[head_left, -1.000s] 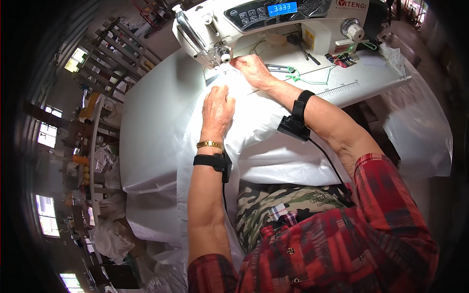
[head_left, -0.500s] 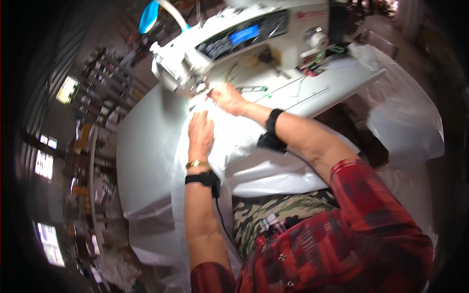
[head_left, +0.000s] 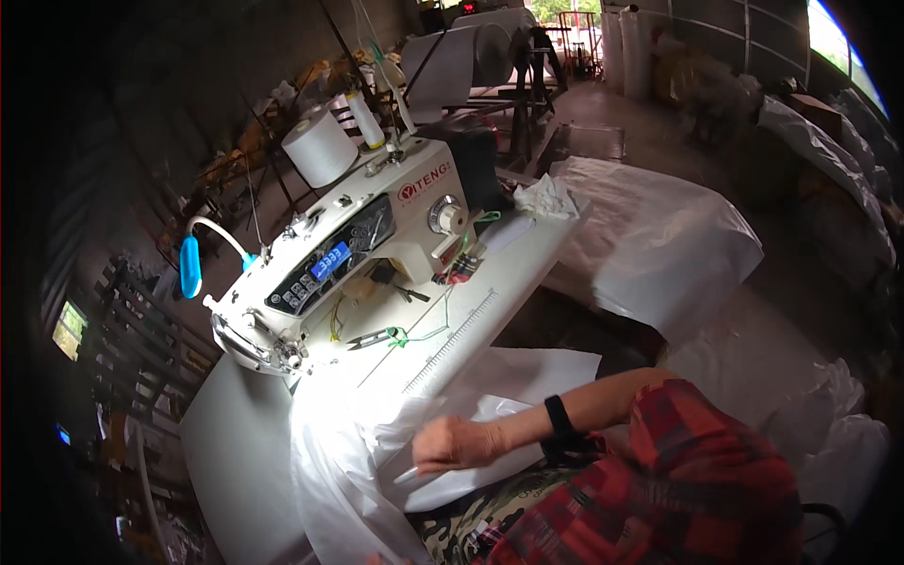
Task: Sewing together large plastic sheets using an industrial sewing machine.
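My right hand (head_left: 456, 445) is closed, in front of the table's near edge and over the white sheet (head_left: 330, 452). Folds of the sheet run up to its fingers, and it seems to grip them. Only a blurred bit of my left hand (head_left: 377, 559) shows at the lower edge, its fingers out of sight. The sheet hangs off the table toward my lap; its far end lies in bright glare beneath the needle end of a white sewing machine (head_left: 367, 224). Small thread snips (head_left: 375, 339) with green cord lie on the table, apart from both hands.
A blue-headed lamp (head_left: 190, 266) bends over the machine's left end. Behind it stand a big thread cone (head_left: 320, 149) and a slimmer spool (head_left: 365, 121). White sheeting (head_left: 659, 240) is heaped right of the table (head_left: 235, 452). A large white roll (head_left: 452, 66) sits on a stand farther back.
Both hands have left the needle area: the right came back toward my body, the left dropped almost out of view. My view has swung up and right, showing more of the room.
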{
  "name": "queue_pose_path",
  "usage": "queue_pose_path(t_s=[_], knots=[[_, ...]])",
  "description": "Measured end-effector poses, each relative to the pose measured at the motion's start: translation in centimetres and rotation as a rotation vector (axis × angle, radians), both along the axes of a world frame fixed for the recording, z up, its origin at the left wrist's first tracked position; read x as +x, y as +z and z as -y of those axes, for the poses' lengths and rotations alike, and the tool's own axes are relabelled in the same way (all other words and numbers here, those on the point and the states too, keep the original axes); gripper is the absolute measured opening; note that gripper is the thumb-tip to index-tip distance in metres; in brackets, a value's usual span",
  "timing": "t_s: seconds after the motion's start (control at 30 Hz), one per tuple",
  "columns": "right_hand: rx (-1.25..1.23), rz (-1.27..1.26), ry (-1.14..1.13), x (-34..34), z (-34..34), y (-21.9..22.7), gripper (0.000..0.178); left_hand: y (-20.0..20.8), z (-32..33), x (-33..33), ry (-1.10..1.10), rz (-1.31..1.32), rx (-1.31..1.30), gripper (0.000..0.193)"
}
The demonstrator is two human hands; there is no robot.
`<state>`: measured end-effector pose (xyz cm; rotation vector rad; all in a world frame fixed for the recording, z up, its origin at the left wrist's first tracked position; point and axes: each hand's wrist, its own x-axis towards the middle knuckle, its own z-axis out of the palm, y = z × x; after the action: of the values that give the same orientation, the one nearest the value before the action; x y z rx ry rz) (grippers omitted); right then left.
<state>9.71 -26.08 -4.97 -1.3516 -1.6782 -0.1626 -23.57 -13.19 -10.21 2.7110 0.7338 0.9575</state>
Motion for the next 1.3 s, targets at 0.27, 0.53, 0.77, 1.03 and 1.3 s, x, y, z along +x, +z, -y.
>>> queue_pose_path(t_s=[0.27, 0.53, 0.77, 1.03, 1.3], knots=[[-0.626, -0.301, 0.182, -2.0, -4.8, -5.0, 0.032, -15.8, 2.0, -11.5, 0.454, -0.371, -0.635, 0.086], [-0.725, -0.919, 0.371, -3.9, -9.1, -7.8, 0.028, -2.3, -1.3, -7.4, 0.371, -0.134, -0.615, 0.076], [-0.822, -0.847, 0.716, -7.0, -10.6, -3.0, 0.037, 12.0, 0.6, -12.2, 0.595, 0.024, -0.658, 0.068], [-0.873, -0.718, 1.222, -13.1, -7.4, 2.9, 0.04, 15.7, -5.7, -18.8, 0.655, -0.155, -0.468, 0.046], [-1.091, -1.091, 0.633, -6.4, -7.9, -2.5, 0.041, 6.9, -4.1, -10.5, 0.531, -0.221, -0.014, 0.019]])
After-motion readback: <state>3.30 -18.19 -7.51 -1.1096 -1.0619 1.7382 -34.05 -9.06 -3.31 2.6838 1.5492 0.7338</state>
